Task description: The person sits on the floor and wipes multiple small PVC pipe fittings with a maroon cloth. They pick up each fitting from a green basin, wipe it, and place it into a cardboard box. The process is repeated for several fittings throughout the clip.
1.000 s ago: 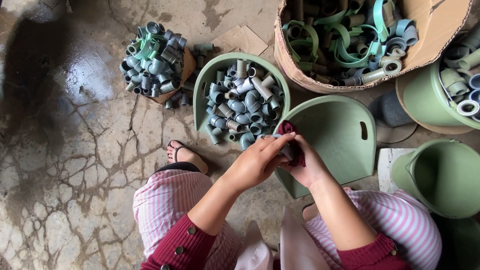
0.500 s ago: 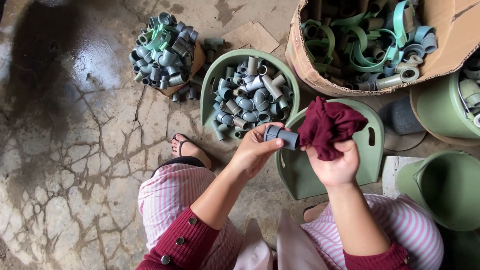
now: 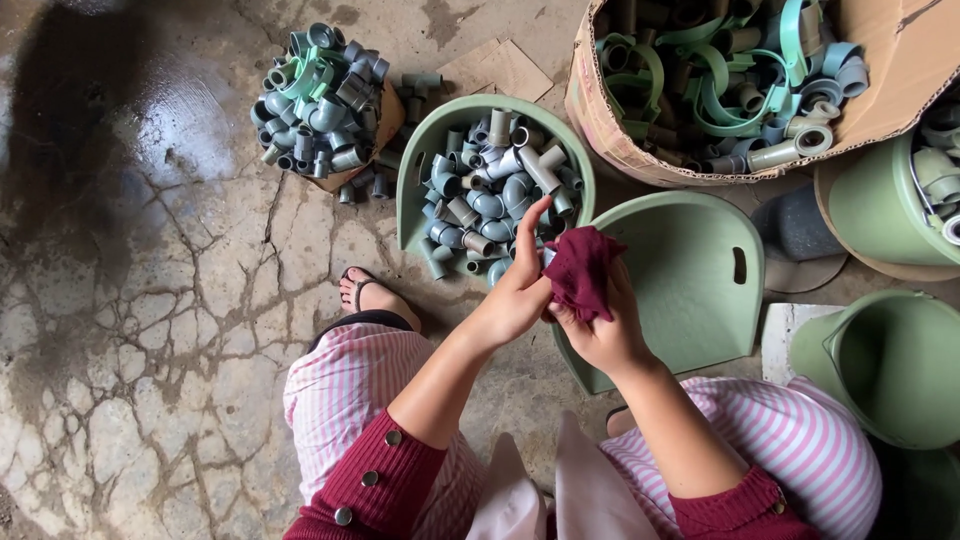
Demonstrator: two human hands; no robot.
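Cracked concrete floor [image 3: 150, 330], damp and dark at upper left, lay under a seated person in pink-striped trousers w/ maroon cuffs. Both hands met over the lap, just in front of a green basin [image 3: 420, 170] heaped w/ grey-blue pipe fittings [image 3: 490, 195]. Right hand [image 3: 605, 330] was closed around a bunched maroon cloth [image 3: 582, 272], fingers wrapped under it. Left hand [image 3: 520, 290] pressed against the cloth's left side, thumb and fingers curled as if pinching a small fitting there, index finger raised; the fitting itself was mostly hidden by cloth, so the grasp couldn't be told for sure. An empty green scoop-shaped tray [image 3: 690, 270] sat directly beyond the hands, touching the basin's right edge. A second pile of fittings [image 3: 315, 100] rested on cardboard at upper left, well apart from the hands. Top right, a torn cardboard box [image 3: 900, 70] held green clamps and more pipe pieces. Green buckets [image 3: 890, 360] stood at the right edge. One sandalled foot [image 3: 372, 292] showed near the basin.
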